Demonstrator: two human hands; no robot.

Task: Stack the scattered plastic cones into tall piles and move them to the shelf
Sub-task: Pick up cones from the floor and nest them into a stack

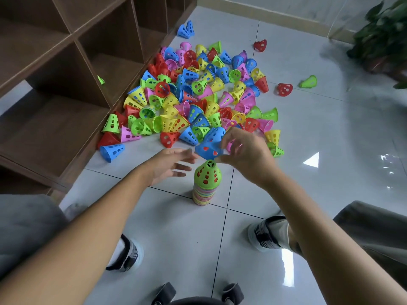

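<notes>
I'm crouched on the floor (308, 133) with my pile (206, 190) standing right between my feet, a green cone (207, 172) on top of a bunch of nested rims. My right hand (244, 155) has a blue cone (210, 144) pinched by its rim, fingers curled around the far side, and it's hanging just above the green tip, tilted a bit. I'm holding it by the wide end so the open mouth faces down and it can drop over the top. There's red showing through its holes, so it might be two cones nested already, can't really tell with the blur.

My left hand (171, 166) is empty, fingers spread and loose, just beside the pile at about tip height. It's there to steady the pile if it wobbles, or to grab the next one, since the pile is tall and skinny.

The heap of loose cones (198, 93) is right past the pile, jammed up against the foot of the shelf (66, 89), with a few strays further out near the plant (383, 36). I built the pile close to the heap so reaching is short. The shelf cubbies look almost empty apart from one green bit, so I'd say I'm early on, loads left to stack.
</notes>
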